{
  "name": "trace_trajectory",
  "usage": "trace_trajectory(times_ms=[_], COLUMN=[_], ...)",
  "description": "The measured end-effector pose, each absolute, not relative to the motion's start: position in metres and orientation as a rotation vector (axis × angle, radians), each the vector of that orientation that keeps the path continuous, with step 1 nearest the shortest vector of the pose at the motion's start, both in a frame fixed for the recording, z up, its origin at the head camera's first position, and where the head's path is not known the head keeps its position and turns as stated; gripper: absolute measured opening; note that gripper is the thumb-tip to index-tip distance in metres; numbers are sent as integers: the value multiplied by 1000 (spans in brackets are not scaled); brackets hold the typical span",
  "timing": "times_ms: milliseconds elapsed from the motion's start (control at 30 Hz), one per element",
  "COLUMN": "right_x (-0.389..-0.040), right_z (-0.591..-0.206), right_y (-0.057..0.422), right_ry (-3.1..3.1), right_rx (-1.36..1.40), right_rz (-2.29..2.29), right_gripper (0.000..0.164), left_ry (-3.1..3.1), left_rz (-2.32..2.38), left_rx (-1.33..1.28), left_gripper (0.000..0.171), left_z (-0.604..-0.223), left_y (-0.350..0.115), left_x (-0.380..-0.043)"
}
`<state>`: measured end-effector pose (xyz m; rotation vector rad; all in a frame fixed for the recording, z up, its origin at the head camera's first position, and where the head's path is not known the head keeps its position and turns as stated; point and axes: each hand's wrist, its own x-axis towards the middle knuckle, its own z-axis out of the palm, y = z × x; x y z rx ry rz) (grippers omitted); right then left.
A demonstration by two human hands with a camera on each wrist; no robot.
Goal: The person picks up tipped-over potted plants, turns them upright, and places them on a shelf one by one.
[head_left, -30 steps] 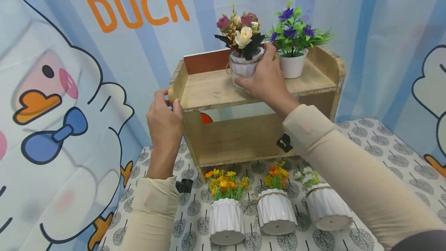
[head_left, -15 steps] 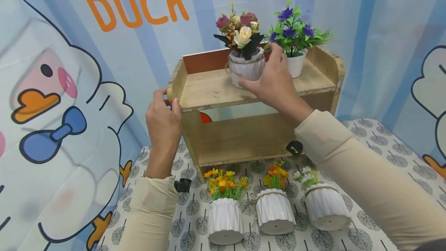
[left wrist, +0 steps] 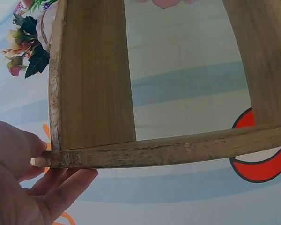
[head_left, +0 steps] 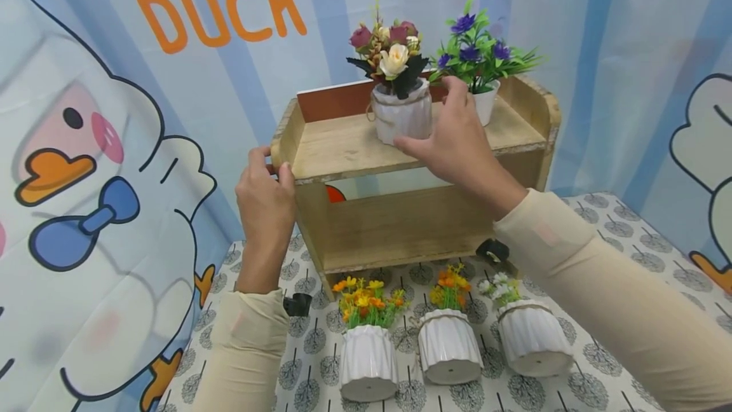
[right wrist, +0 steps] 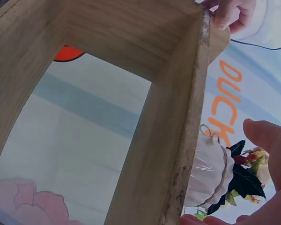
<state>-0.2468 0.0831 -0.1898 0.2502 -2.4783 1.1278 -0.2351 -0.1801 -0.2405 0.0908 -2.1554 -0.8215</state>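
Observation:
A two-tier wooden shelf (head_left: 343, 151) stands upright on the table. My left hand (head_left: 265, 215) grips its upper left side panel, thumb in front and fingers behind; the left wrist view shows that hand (left wrist: 18, 183) at the board's corner. On the top tier sits a white ruffled flower pot (head_left: 403, 118) with mauve and cream roses and a twine band. Just right of this pot, my right hand (head_left: 466, 145) is spread with a curved thumb and holds nothing. In the right wrist view, the thumb is apart from the rose pot (right wrist: 208, 173).
A smaller white pot (head_left: 485, 107) with purple flowers stands on the top tier, partly behind my right hand. Three white pots lie tipped on the patterned tablecloth (head_left: 606, 259): two with yellow-orange flowers (head_left: 368, 361) (head_left: 450, 348), one with white flowers (head_left: 534, 339). A duck-print curtain (head_left: 229, 81) hangs behind.
My right hand has let go of the rose pot and drawn back slightly to the right. The rose pot stays on the top tier. My left hand keeps its grip on the shelf.

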Motion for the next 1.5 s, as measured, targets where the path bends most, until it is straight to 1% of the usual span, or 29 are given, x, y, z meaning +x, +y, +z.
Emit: trace_trajectory(times_ms=[367,800,1167,1500], right_x=[-231,-221,-213,-203], right_z=[-195,-206,-213,-230], right_y=[94,111,118,131], right_ry=[-2466,-2484,-2486,-2526], right_rx=[200,195,207,198], right_rz=[1172,1118,1102,1047], right_gripper=[109,104,106,101], left_ry=[-2145,-2151,-2162,-2171], left_rz=[-790,-826,-832,-816], left_rx=[88,85,106,110], left_gripper=[34,32,34,34], left_z=[-241,-241,-241,-240], left_y=[-180,-180,-180,-179], left_x=[-236,-236,-236,-235])
